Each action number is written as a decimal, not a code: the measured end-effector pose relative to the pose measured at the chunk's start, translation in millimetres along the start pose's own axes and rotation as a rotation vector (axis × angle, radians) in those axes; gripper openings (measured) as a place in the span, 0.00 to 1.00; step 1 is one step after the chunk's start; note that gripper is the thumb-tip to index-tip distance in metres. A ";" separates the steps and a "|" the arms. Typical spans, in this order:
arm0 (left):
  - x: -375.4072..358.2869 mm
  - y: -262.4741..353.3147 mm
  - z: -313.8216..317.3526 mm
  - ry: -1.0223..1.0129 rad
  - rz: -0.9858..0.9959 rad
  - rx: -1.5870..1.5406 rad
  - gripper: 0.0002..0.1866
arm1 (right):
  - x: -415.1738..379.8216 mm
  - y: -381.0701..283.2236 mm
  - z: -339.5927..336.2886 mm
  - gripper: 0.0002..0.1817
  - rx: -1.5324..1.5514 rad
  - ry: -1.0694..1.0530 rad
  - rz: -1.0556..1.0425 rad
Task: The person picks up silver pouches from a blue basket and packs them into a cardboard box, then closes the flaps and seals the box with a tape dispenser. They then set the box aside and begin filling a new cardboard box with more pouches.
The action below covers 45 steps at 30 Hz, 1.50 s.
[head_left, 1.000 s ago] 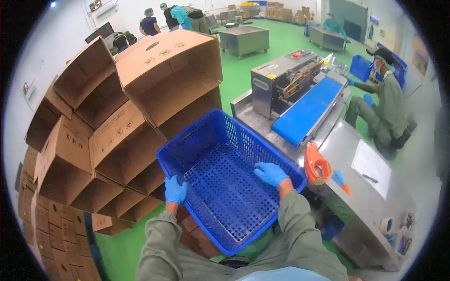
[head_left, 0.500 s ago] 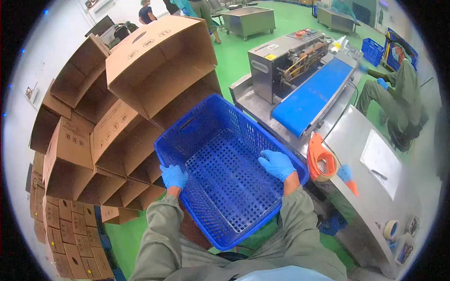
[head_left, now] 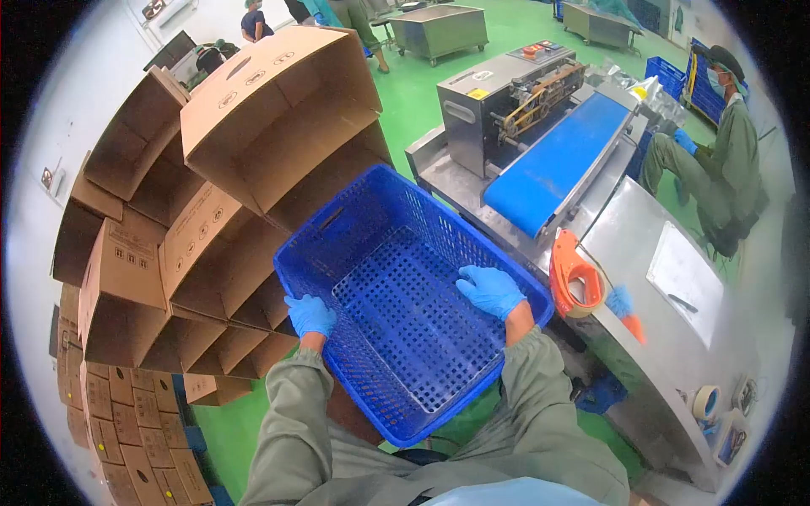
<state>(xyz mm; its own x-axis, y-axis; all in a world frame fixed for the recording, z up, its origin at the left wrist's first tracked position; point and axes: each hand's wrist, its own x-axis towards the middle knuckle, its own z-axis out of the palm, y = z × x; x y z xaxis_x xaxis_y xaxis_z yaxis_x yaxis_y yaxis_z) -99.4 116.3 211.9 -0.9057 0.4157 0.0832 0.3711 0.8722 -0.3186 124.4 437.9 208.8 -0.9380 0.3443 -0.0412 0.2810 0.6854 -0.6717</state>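
A blue perforated plastic crate (head_left: 413, 291) with nothing inside sits tilted at my lap. My left hand (head_left: 310, 316), in a blue glove, is closed on the crate's left rim, thumb toward the inside. My right hand (head_left: 491, 291), also gloved in blue, reaches over the right near side, fingers loosely stretched above the inside and holding nothing. Just right of the crate, an orange tape dispenser (head_left: 575, 274) rests on the metal table's edge.
Open cardboard boxes (head_left: 283, 118) are stacked left. A machine with a blue conveyor belt (head_left: 557, 164) stands right, beside a metal table (head_left: 629, 240) with paper (head_left: 685, 282), a pen and a tape roll (head_left: 706, 402). A seated co-worker (head_left: 726, 160) is beyond it.
The view has shifted slightly, while both hands keep nearly the same places on the crate. The seated co-worker's outstretched arm has drawn back from the conveyor's far end.
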 end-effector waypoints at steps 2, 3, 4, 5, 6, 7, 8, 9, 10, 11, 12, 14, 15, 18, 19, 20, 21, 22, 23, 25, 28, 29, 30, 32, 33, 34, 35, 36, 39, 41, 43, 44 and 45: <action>0.7 0.7 -1.7 -0.010 -0.001 -0.014 0.20 | -0.6 -0.9 -1.4 0.25 0.001 0.005 -0.005; 0.8 0.7 -1.4 -0.020 -0.006 -0.027 0.21 | -1.3 -2.1 -1.9 0.25 -0.006 -0.006 -0.005; 1.0 0.4 0.2 -0.021 -0.004 -0.028 0.21 | -1.4 -2.9 -2.2 0.25 -0.013 -0.017 -0.006; 0.9 0.0 2.2 0.002 -0.004 -0.006 0.22 | -1.4 -2.4 -2.0 0.25 -0.014 -0.016 -0.006; 1.1 0.0 2.1 0.026 -0.003 0.017 0.22 | -1.2 -1.4 -2.0 0.25 -0.015 -0.007 -0.012; 1.6 0.3 2.1 0.026 -0.002 0.016 0.22 | -1.1 -0.1 -2.0 0.25 -0.017 0.003 -0.018; 1.3 -0.1 2.2 0.026 0.004 0.010 0.22 | -1.0 1.0 -1.7 0.25 -0.017 0.002 -0.016; 1.5 -0.5 1.8 0.026 0.010 0.005 0.22 | -0.3 1.1 -2.3 0.25 -0.010 -0.001 -0.007; 2.1 -1.1 4.2 0.027 0.012 0.006 0.22 | 0.2 1.2 -2.7 0.25 -0.003 -0.003 0.001; 2.8 -1.7 8.6 0.044 0.012 0.033 0.21 | 0.0 1.2 -2.9 0.25 -0.002 -0.001 0.003; 3.6 -2.3 12.3 0.062 0.013 0.060 0.21 | -0.3 -0.3 -4.2 0.25 0.003 -0.012 0.017; 5.0 -4.9 19.0 0.077 0.020 0.057 0.21 | -0.4 -0.3 -5.9 0.26 0.008 -0.019 0.031; 3.7 -3.6 14.9 0.089 0.024 0.055 0.22 | -0.3 1.4 -5.5 0.26 0.002 -0.005 0.023; 1.5 0.2 -1.8 -0.068 -0.007 -0.027 0.24 | 0.9 5.9 0.0 0.26 0.000 0.019 0.001; 1.1 0.8 -2.5 -0.064 -0.004 -0.017 0.24 | 1.9 7.2 0.8 0.25 -0.014 0.027 -0.018; 0.9 1.0 -1.6 -0.059 -0.007 -0.015 0.24 | 2.4 8.1 1.7 0.25 -0.004 0.034 -0.020; 0.7 1.1 -2.2 -0.052 -0.009 -0.015 0.23 | 1.8 6.5 -0.4 0.25 -0.012 0.023 -0.018; 0.8 0.8 -3.1 -0.045 -0.007 -0.009 0.23 | 1.4 5.0 -2.4 0.24 -0.022 0.012 -0.016; 0.9 0.5 -4.1 -0.062 0.006 -0.007 0.23 | 0.9 3.8 -3.1 0.24 -0.018 0.020 -0.019; 0.8 0.6 -4.1 -0.068 0.017 -0.004 0.23 | -0.2 1.6 -3.3 0.23 -0.021 0.027 0.000; 1.5 -1.2 3.8 -0.024 -0.003 -0.019 0.23 | 1.8 3.3 -2.4 0.22 -0.021 -0.005 0.000; 1.9 -2.4 6.8 -0.036 -0.011 -0.016 0.23 | 1.2 5.4 0.1 0.22 -0.006 0.030 -0.021; 2.7 -0.7 4.4 -0.051 -0.016 -0.016 0.23 | 0.9 4.6 -1.7 0.22 -0.016 0.042 -0.023; 2.5 -0.6 0.4 -0.062 0.026 -0.012 0.23 | -0.1 3.4 -3.1 0.22 -0.011 0.014 -0.005; 1.8 0.8 -1.6 -0.062 -0.002 -0.041 0.23 | 0.6 3.5 -2.2 0.23 -0.016 0.015 -0.005; 0.8 2.3 -3.4 -0.063 -0.030 -0.068 0.23 | 0.4 4.8 -2.1 0.23 -0.021 0.020 0.002; -1.8 2.1 -5.8 -0.054 -0.016 -0.054 0.22 | 0.3 5.6 -1.3 0.24 -0.019 0.017 -0.005; -1.2 2.3 -2.1 -0.053 -0.009 -0.056 0.22 | -0.2 4.3 -1.6 0.24 -0.015 0.014 -0.011; 1.8 0.4 5.3 0.004 -0.028 -0.057 0.21 | -0.6 2.3 -4.0 0.25 -0.017 -0.014 -0.002; 2.4 -0.1 3.3 -0.069 -0.018 -0.020 0.21 | -1.6 0.4 -3.7 0.25 -0.008 -0.011 0.009; 1.7 0.9 -3.4 -0.087 -0.009 -0.007 0.22 | -2.4 1.3 -4.0 0.25 -0.004 -0.012 0.020; 0.7 2.0 -5.2 -0.105 -0.007 0.011 0.22 | -3.0 1.5 -3.3 0.25 0.006 0.006 0.009; 1.6 4.2 -5.2 -0.112 -0.009 0.009 0.22 | -2.8 1.0 -3.6 0.25 0.017 0.024 -0.006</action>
<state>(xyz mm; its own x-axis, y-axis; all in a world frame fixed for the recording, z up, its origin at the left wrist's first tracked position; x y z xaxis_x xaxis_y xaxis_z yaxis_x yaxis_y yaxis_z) -98.3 122.0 215.7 -0.9262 0.3766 -0.0195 0.3618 0.8730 -0.3270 127.9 439.9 210.9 -0.9344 0.3556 -0.0195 0.2718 0.6767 -0.6842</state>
